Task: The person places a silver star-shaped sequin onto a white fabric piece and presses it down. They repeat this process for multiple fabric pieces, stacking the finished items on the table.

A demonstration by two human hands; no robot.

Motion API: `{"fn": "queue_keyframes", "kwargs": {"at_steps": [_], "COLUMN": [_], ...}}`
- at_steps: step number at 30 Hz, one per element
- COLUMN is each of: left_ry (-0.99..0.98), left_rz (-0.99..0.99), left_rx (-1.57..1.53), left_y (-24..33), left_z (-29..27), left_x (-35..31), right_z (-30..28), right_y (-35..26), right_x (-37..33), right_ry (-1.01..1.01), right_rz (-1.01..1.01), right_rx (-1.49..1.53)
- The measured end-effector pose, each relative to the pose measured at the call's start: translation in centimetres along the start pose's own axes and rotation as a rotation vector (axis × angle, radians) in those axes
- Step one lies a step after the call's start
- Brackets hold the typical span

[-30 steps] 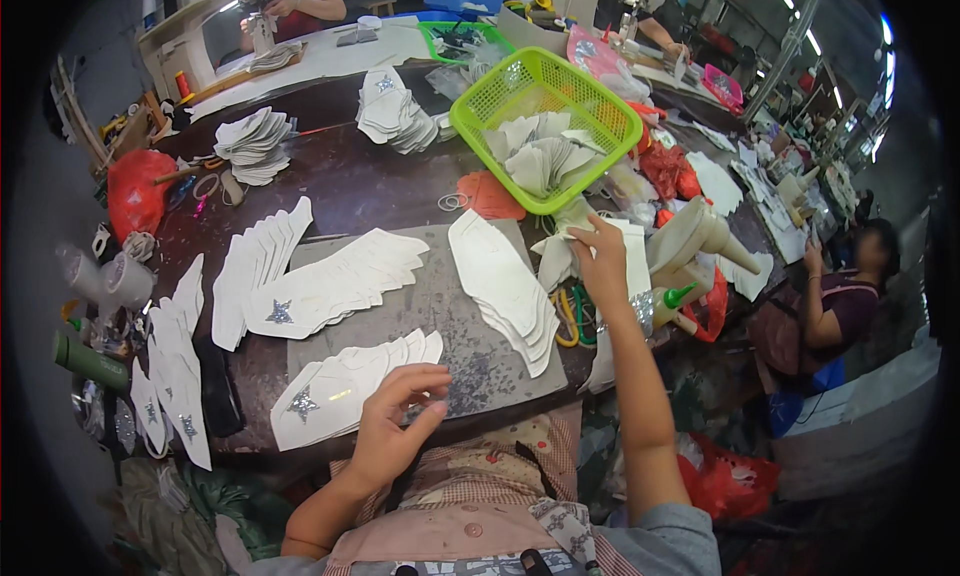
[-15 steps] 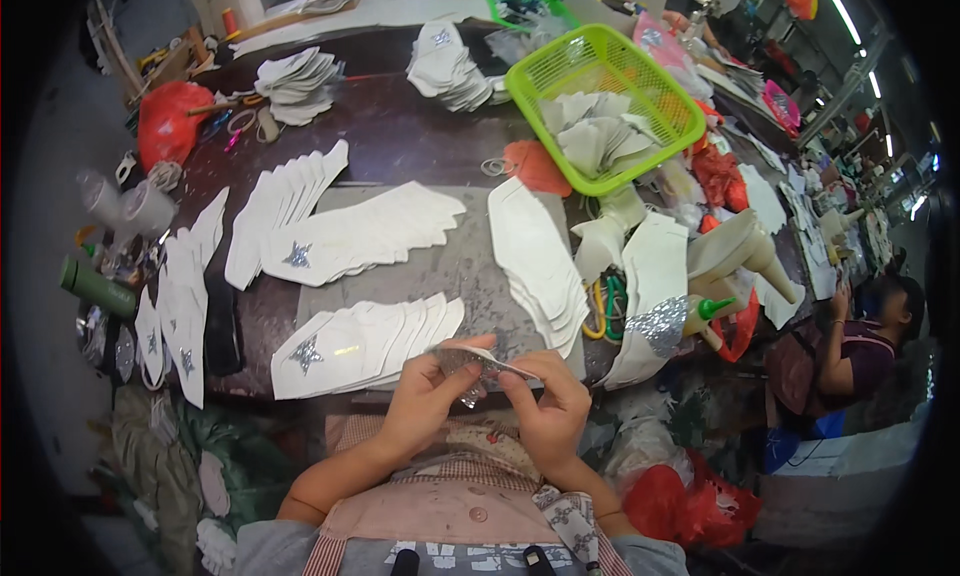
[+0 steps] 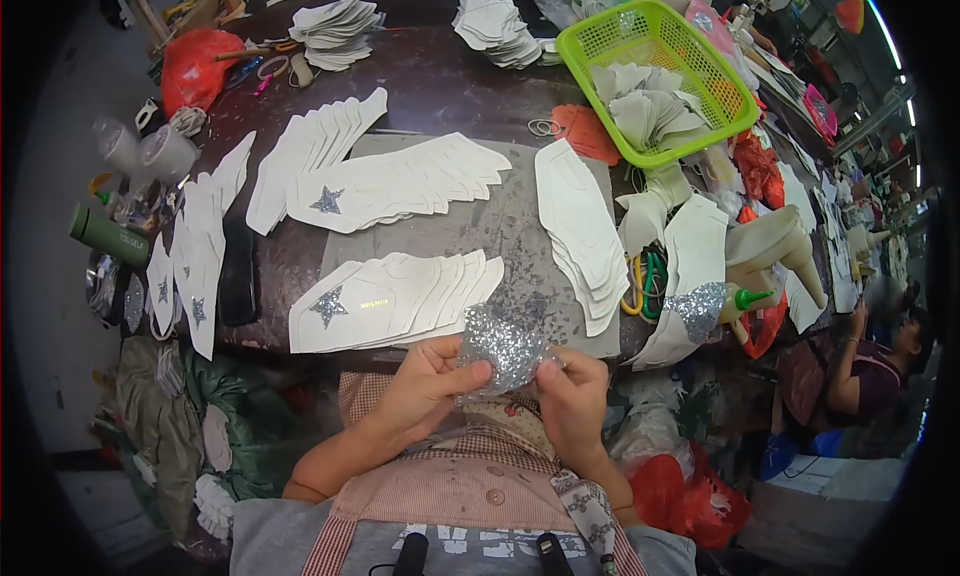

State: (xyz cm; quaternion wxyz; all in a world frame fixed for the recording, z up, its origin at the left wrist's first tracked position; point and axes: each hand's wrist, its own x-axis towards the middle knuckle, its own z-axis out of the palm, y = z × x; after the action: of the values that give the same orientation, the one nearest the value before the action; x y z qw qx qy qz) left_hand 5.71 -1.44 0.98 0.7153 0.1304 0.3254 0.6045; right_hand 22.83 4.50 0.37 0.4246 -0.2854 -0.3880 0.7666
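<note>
Between my two hands is a silver glitter piece (image 3: 506, 348), its sparkling face turned up, just off the table's front edge. My left hand (image 3: 440, 374) pinches its left side with the thumb on top. On its right side, my right hand (image 3: 572, 381) grips the edge between thumb and fingers. Right beyond them lies a fanned stack of white cut pieces with a silver star (image 3: 385, 301). Another star-marked stack (image 3: 400, 188) lies behind it on the grey board (image 3: 470, 238). A fanned white stack (image 3: 580, 236) rests on the board's right side.
A green basket (image 3: 575, 61) of pale pieces stands at the back right. At the right are a white piece with a glitter toe (image 3: 694, 311), a green-tipped bottle (image 3: 748, 298) and scissors (image 3: 652, 284). A green flask (image 3: 108, 234) sits left. Another person (image 3: 875, 366) is at far right.
The glitter piece, folded or edge-on before, now shows its broad sparkling face. My hands have spread a little apart and shifted slightly right in view. The whole view has shifted too.
</note>
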Motion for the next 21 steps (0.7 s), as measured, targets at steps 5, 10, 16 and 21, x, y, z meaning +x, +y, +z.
{"fn": "queue_keyframes", "kwargs": {"at_steps": [5,10,16,21], "left_ry": [-0.088,-0.053,-0.022,0.237], "left_rz": [0.144,0.241,0.366,0.831], "left_rx": [-0.033,0.460,1.083,1.735], "left_y": [-1.2,0.8,0.4,7.8], "left_z": [-0.7,-1.4,-2.5,-4.3], "left_x": [0.3,-1.7,-3.3,-0.1], "right_z": [1.2,0.3,0.3,0.3], "right_y": [1.2,0.1,-0.3,-0.1], "right_x": [0.2,0.6,0.5,0.1], "right_ry": [0.065,0.039,-0.300,-0.033], "right_rz": [0.135,0.073,0.040,0.242], "right_rx": [0.242,-0.122,-0.609,-0.379]}}
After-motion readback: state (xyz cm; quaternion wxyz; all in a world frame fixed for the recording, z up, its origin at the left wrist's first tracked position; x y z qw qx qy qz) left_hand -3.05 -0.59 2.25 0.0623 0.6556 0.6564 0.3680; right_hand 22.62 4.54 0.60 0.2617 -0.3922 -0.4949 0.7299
